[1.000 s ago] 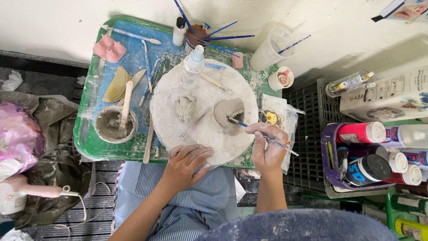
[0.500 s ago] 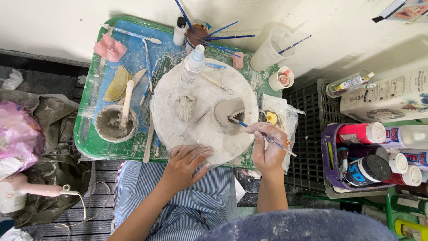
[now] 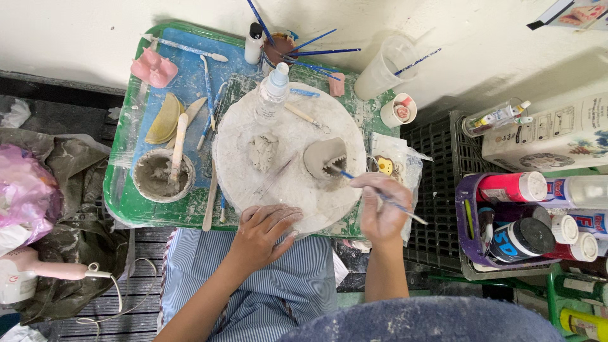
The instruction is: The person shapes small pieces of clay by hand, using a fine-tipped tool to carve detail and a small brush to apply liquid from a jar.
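Slip bowl (image 3: pixel 163 176): left on green tray (image 3: pixel 120 202).
Left hand (image 3: pixel 263 233): fingers released, flat on round board (image 3: pixel 288 190) rim.
Clay piece (image 3: pixel 324 158): board's right half.
Right hand (image 3: pixel 380 206): fingers grasping blue brush (image 3: pixel 380 196), tip at the clay.

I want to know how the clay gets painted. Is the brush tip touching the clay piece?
Touching. In the head view the brush, held in the right hand, has its tip on the jagged edge of the clay piece.
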